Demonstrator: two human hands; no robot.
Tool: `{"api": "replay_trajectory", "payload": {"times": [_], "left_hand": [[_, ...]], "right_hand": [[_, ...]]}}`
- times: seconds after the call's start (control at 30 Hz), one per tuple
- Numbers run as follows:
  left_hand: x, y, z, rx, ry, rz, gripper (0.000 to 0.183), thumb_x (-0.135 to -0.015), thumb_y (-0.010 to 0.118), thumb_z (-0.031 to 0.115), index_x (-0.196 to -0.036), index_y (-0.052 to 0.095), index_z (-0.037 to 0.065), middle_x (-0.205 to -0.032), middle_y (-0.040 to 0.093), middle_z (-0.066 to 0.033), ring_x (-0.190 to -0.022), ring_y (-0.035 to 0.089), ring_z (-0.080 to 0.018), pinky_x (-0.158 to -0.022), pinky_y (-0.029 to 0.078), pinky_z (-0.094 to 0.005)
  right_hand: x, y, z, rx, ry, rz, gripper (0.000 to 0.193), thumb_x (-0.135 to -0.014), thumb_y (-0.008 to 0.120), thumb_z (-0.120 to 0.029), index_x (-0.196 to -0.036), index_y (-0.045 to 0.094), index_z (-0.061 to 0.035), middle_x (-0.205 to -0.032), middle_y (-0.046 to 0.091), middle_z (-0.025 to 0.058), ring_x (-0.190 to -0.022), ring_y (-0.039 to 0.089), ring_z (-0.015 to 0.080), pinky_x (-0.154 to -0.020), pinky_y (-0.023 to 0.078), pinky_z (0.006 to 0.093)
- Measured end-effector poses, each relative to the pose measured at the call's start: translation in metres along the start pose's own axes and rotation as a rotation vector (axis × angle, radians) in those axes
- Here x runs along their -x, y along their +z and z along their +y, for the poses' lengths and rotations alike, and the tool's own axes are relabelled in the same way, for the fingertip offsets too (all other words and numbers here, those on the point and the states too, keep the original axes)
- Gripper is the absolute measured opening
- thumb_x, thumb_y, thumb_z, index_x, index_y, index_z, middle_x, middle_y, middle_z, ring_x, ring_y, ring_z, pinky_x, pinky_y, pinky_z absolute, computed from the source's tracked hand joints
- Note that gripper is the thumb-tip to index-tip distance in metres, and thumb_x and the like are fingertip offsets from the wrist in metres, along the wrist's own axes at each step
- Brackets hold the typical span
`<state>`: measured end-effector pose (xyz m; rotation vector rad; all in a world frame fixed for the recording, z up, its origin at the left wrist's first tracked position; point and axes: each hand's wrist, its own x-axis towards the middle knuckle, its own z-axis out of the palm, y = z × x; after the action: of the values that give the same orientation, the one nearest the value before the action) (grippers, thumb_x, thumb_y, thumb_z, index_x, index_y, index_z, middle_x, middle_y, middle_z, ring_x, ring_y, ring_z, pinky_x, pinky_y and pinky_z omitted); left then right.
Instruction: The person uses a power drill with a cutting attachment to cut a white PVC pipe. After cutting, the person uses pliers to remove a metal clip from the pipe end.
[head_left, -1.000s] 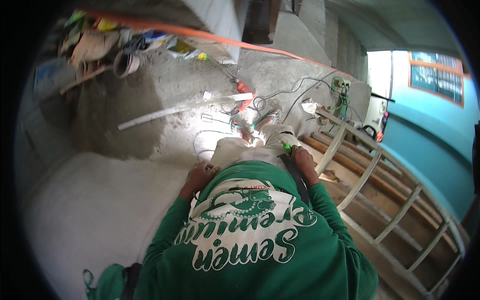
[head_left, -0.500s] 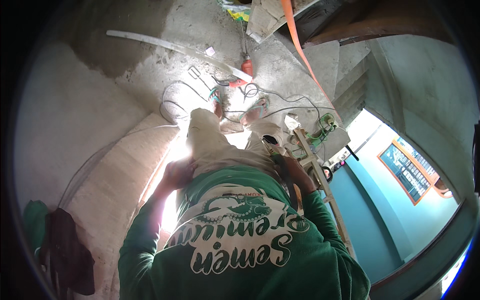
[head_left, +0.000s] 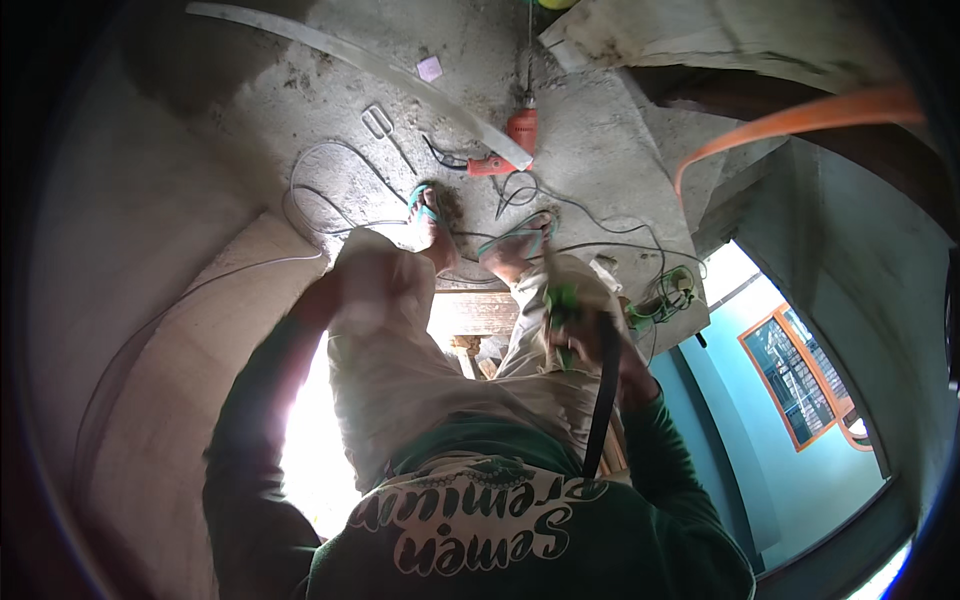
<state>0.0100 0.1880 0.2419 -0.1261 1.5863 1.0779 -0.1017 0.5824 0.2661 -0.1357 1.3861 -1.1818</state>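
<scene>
R. hand (head_left: 590, 345) is seen clenched on a green-handled tool (head_left: 560, 305); l. hand (head_left: 322, 300) at knee, fingers not discernible. Orange drill (head_left: 515, 140) lies unused; work appears early.

A green-handled tool (head_left: 562, 310) (perhaps pliers) upright beside the right knee.
</scene>
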Motion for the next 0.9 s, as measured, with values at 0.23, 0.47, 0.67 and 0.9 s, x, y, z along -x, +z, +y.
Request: {"api": "replay_trajectory", "payload": {"times": [0.23,0.47,0.67,0.9], "left_hand": [[-0.316,-0.094,-0.071,0.849,-0.328,0.637,0.095,-0.098,0.057,0.068,-0.129,0.048,-0.022,-0.119,0.065,-0.0319,-0.102,0.071,-0.0317,-0.086,0.058,-0.0377],[-0.496,-0.051,-0.108,0.863,-0.385,1.279,0.118,-0.084,0.068,0.078,-0.14,0.029,-0.018,-0.133,0.059,-0.0358,-0.118,0.066,-0.0465,-0.1,0.055,-0.0474],[-0.508,-0.056,-0.116,1.051,0.011,1.505,0.068,-0.082,0.083,0.047,-0.113,0.059,-0.009,-0.114,0.071,-0.0249,-0.107,0.071,-0.0403,-0.092,0.055,-0.0492],[-0.388,-0.062,-0.054,1.498,0.457,1.623,0.061,-0.079,0.084,0.035,-0.118,0.065,-0.007,-0.111,0.071,-0.0156,-0.096,0.069,-0.0301,-0.088,0.055,-0.0438]], "right_hand": [[-0.168,-0.071,0.008,-0.402,0.039,0.481,0.04,-0.085,0.06,-0.003,-0.125,0.062,0.0007,-0.098,0.069,0.0065,-0.086,0.067,0.0156,-0.073,0.047,0.0273],[-0.197,-0.084,0.032,-0.239,0.0,0.545,0.068,-0.079,0.057,-0.011,-0.144,0.05,0.009,-0.105,0.07,0.0113,-0.092,0.068,0.0191,-0.071,0.046,0.0274],[-0.183,-0.072,0.031,-0.103,-0.24,0.531,0.077,-0.077,0.052,-0.013,-0.15,0.043,0.01,-0.113,0.07,0.0166,-0.103,0.07,0.026,-0.076,0.049,0.0291],[-0.1,-0.035,0.046,0.011,-0.501,0.526,0.074,-0.078,0.054,-0.011,-0.149,0.045,0.0097,-0.115,0.07,0.017,-0.103,0.07,0.0261,-0.076,0.05,0.0298]]}}
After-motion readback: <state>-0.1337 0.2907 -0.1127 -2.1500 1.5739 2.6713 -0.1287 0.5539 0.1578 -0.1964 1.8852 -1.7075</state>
